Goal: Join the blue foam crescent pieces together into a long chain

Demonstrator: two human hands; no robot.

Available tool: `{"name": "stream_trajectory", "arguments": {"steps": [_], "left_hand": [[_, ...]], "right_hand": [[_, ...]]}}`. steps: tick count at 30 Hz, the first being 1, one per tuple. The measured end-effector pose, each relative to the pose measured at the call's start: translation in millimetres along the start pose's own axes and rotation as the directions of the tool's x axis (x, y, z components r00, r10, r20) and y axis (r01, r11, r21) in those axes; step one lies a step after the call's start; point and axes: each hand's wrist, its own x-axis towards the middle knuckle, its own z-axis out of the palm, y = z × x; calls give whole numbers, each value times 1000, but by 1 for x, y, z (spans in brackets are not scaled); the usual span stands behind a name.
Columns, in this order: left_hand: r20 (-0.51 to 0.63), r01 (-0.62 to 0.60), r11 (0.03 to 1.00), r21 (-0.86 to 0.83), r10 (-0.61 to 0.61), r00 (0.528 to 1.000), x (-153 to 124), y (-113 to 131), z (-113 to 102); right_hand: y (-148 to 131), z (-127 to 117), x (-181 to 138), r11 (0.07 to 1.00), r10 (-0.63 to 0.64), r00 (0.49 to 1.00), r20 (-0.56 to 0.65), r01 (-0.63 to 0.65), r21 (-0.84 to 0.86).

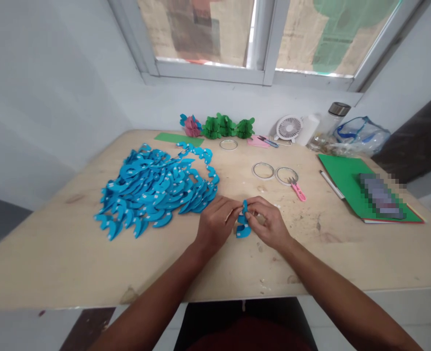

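Note:
Between my fingertips is a small blue paper piece (243, 230), curved and marked with little white squares. My left hand (217, 219) pinches it from the left, and my right hand (268, 220) pinches it from the right. Its lower curve hangs just above or on the table; I cannot tell which. To the left of my hands lies a large heap of similar blue curved paper pieces (153, 187), many with white squares on them. A loose chain of these pieces (200, 153) trails off the heap's far side.
Rolls of tape (263, 171) and pink-handled thread snips (297, 191) lie beyond my right hand. Green paper figures (220, 126), a small white fan (289, 127) and a bottle (325, 126) line the wall. A green folder (346, 183) and pen (332, 184) are at right.

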Motion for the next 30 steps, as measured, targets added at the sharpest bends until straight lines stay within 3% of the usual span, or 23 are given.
{"name": "stream_trajectory", "arguments": {"steps": [5,10,24,30], "left_hand": [[65,82,994,-76,-78,995,2,-5,-4],[107,93,988,-122,-80,991,5,-6,-10],[85,-52,998,-45,56,995,5,-7,-9],[37,-6,1000,-25,7,999,3,-7,-6]], "right_hand": [[-2,-1,0,1000,12,1000,22,-12,-1],[-3,-1,0,1000,7,999,37,-7,-1],[-4,1,0,999,48,998,32,-47,-18],[-8,1,2,997,71,997,40,-71,6]]}}
